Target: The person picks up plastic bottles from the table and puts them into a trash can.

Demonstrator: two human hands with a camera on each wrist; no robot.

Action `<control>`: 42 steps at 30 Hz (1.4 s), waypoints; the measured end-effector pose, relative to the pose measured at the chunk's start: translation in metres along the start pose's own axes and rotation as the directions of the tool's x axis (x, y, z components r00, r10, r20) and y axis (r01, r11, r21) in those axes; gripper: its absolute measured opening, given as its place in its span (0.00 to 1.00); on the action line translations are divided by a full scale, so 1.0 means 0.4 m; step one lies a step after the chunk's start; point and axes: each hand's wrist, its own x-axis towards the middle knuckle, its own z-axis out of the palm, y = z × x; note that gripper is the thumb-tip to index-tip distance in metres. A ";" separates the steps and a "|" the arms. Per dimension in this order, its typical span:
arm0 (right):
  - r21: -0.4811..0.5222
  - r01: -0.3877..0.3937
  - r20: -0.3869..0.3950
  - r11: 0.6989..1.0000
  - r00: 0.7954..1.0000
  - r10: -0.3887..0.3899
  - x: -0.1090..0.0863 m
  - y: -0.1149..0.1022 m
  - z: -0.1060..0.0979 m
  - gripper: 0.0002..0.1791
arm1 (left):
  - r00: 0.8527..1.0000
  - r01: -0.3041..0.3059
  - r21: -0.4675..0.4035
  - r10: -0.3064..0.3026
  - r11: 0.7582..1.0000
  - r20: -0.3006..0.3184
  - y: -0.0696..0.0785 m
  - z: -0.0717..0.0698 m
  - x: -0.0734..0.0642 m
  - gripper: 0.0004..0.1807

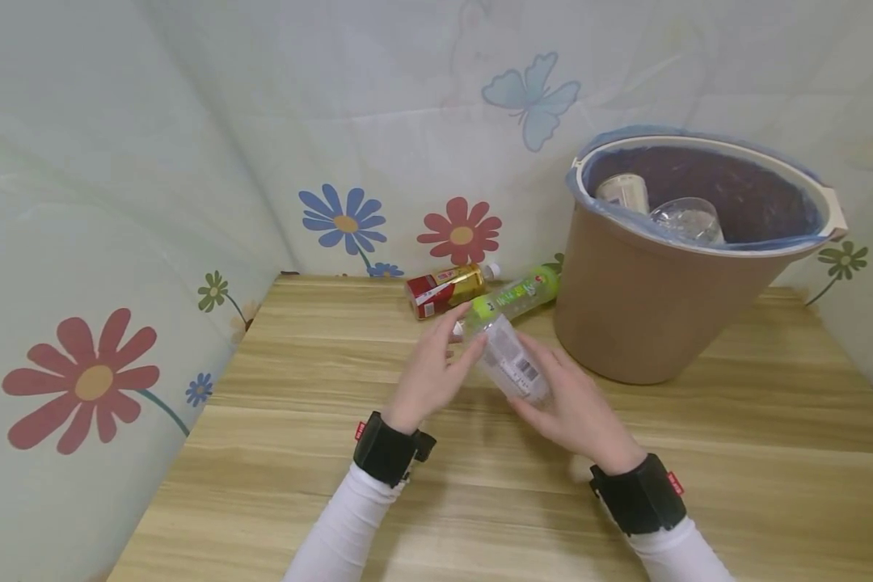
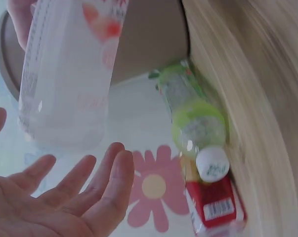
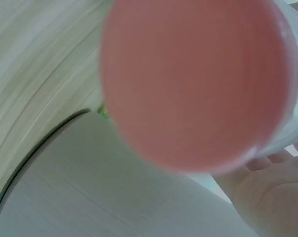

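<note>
A clear plastic bottle (image 1: 512, 360) with a whitish label and barcode is gripped by my right hand (image 1: 578, 404) above the table. In the right wrist view a large, blurred pink round shape (image 3: 198, 84), which looks like the bottle's cap, fills the middle. My left hand (image 1: 432, 372) is by the bottle's other end, its fingers (image 2: 106, 192) spread and apart from the bottle in the left wrist view. Behind the hands, a green-labelled bottle (image 1: 520, 296) with a white cap lies on its side, beside a lying red-and-yellow bottle (image 1: 436, 293).
A brown bin (image 1: 626, 315) with a blue liner stands on the right of the wooden table (image 1: 298, 388). Inside it are a pale can (image 1: 623, 192) and a clear plastic item (image 1: 687, 220). A flowered curtain (image 1: 400, 113) hangs behind the table.
</note>
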 end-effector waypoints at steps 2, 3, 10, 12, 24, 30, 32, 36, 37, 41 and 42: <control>0.025 0.004 -0.030 1.000 1.000 -0.003 0.001 -0.005 0.001 0.49 | 1.000 0.007 -0.110 -0.005 0.994 0.017 0.003 0.005 0.001 0.32; 0.027 0.009 -0.043 1.000 0.999 -0.007 0.002 -0.008 0.001 0.49 | 1.000 0.011 -0.151 -0.008 0.988 0.026 0.005 0.007 0.000 0.32; 0.003 0.045 -0.087 0.999 0.995 -0.045 0.000 -0.021 0.002 0.49 | 0.999 0.020 -0.254 -0.012 0.967 0.033 0.010 0.017 -0.001 0.32; 0.012 0.059 -0.087 0.998 0.995 -0.058 0.001 -0.027 0.001 0.49 | 0.999 0.030 -0.269 -0.022 0.963 0.030 0.011 0.017 -0.002 0.32; 0.140 0.075 -0.035 0.987 0.997 -0.071 0.003 -0.027 0.001 0.54 | 0.998 -0.043 -0.392 0.056 0.919 0.021 0.006 0.011 0.004 0.33; 0.316 0.042 0.043 0.948 0.997 -0.059 0.002 -0.019 -0.010 0.55 | 0.986 -0.134 -0.470 0.166 0.872 0.027 0.005 0.008 0.004 0.32; 0.355 0.036 0.061 0.934 0.996 -0.061 0.000 -0.017 -0.010 0.56 | 0.981 -0.159 -0.491 0.192 0.857 0.018 0.006 0.008 0.004 0.32; 0.424 0.050 0.074 0.904 0.993 -0.090 -0.001 -0.014 -0.005 0.59 | 0.975 -0.190 -0.527 0.222 0.829 -0.003 0.008 0.005 0.003 0.33; 0.436 0.061 0.072 0.898 0.992 -0.103 0.000 -0.012 -0.003 0.59 | 0.975 -0.192 -0.528 0.222 0.827 -0.007 0.009 0.004 0.003 0.33; 0.452 0.099 0.056 0.886 0.989 -0.138 0.001 -0.011 0.002 0.60 | 0.978 -0.184 -0.525 0.206 0.831 -0.018 0.013 0.001 0.001 0.32; 0.453 0.100 0.055 0.886 0.989 -0.140 0.001 -0.011 0.002 0.60 | 0.979 -0.182 -0.521 0.201 0.834 -0.019 0.013 0.001 0.001 0.31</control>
